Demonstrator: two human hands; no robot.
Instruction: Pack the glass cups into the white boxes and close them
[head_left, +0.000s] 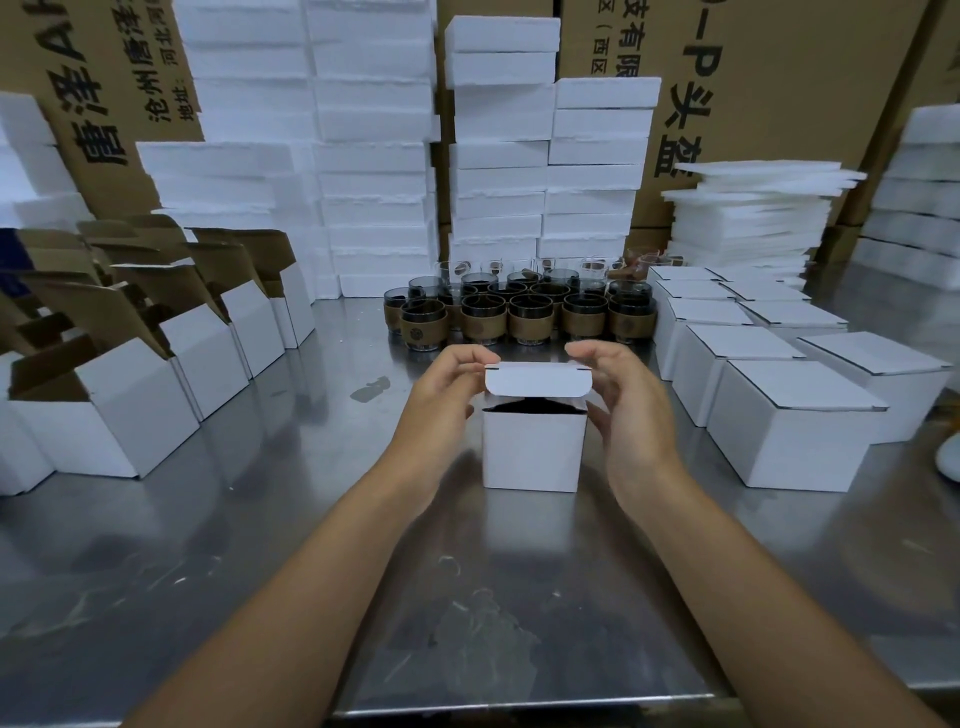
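In the head view, a white box (532, 452) is standing upright on the steel bench (234, 545), about midway between its left and right edges and nearer the far edge than the near one. Its lid flap (537, 382) is hanging half lowered over the open top, with something dark showing in the gap beneath; what it is cannot be told.

The left hand (447, 395) is pinching the flap's left corner, with its fingers curling over the top. The right hand (628, 410) is pinching the right corner in the same way, its palm lying just beside the box wall. Both forearms are reaching in from the near edge.

Beyond the box, toward the far edge, the glass cups (519, 312) are standing upright in a tight cluster, each wearing a brown sleeve. Along the left edge, open boxes (135, 415) are sitting in a row with their flaps raised. Along the right edge, closed boxes (789, 436) are sitting packed side by side. Foam blocks (374, 156) are rising in stacks at the far edge, with foam sheets (753, 218) piling up toward the far right corner and brown cartons (779, 78) standing behind.
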